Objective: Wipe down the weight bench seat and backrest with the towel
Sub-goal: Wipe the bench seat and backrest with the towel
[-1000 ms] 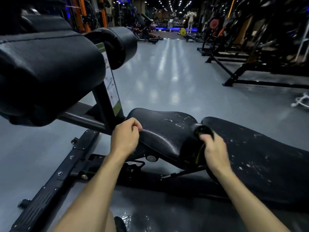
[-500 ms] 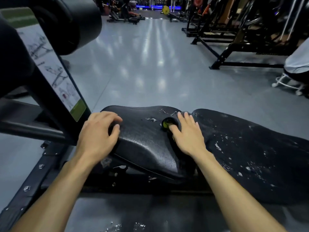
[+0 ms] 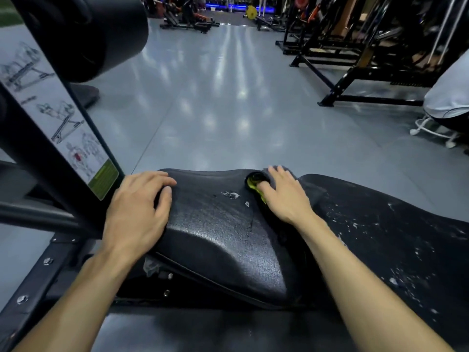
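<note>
The black bench seat (image 3: 215, 237) lies in front of me, with white flecks near its far edge. Its scuffed black backrest (image 3: 380, 237) stretches off to the right. My right hand (image 3: 284, 196) presses flat on a dark towel (image 3: 255, 182) with a yellow-green patch, at the seat's far edge beside the gap to the backrest. Most of the towel is hidden under that hand. My left hand (image 3: 137, 212) rests on the seat's left end, fingers spread, holding nothing.
A black roller pad (image 3: 83, 34) hangs at top left over an upright post bearing an exercise placard (image 3: 63, 128). The bolted bench frame (image 3: 33, 283) runs along the lower left. Black racks (image 3: 355, 59) and a person in white (image 3: 449, 97) stand to the right on the grey floor (image 3: 215, 110).
My right hand slid the towel from the seat's near side up to its far edge and flattened on it. My left hand loosened from a fist-like grip to a spread rest.
</note>
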The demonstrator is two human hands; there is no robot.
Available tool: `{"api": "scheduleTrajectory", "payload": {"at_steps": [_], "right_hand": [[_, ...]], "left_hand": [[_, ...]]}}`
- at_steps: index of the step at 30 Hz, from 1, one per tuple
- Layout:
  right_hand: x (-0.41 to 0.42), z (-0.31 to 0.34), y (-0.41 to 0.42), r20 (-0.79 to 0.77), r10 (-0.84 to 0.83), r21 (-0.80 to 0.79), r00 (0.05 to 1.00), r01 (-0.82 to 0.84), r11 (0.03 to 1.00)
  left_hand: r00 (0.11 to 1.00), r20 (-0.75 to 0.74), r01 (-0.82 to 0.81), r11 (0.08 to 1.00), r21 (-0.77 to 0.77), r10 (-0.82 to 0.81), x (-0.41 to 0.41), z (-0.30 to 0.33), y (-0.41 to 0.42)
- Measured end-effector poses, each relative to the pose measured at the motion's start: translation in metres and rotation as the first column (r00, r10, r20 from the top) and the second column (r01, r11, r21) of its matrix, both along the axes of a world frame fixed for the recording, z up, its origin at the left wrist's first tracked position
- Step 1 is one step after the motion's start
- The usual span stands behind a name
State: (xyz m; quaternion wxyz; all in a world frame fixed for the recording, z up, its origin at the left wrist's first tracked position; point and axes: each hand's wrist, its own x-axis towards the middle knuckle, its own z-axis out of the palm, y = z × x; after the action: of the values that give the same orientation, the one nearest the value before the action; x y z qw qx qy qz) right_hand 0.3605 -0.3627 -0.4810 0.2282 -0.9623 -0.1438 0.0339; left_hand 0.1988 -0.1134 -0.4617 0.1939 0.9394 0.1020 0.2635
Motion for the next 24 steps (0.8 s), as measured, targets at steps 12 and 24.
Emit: {"api": "scheduleTrajectory", "payload": {"at_steps": [12,24], "right_hand": [[-0.027,0.009,-0.002,0.106,0.229,-0.023,0.968,-0.228,0.973],[-0.117,0.022,0.036,0.16,0.631,0.149,0.759,-0.65,0.745]], "left_hand": [[0.998,0.07,-0.008,0.999,-0.041,0.011,-0.003,-0.002,0.025],[0.983,0.173,-0.035,0.984,-0.174,0.065,-0.013,0.008,0.027]]}}
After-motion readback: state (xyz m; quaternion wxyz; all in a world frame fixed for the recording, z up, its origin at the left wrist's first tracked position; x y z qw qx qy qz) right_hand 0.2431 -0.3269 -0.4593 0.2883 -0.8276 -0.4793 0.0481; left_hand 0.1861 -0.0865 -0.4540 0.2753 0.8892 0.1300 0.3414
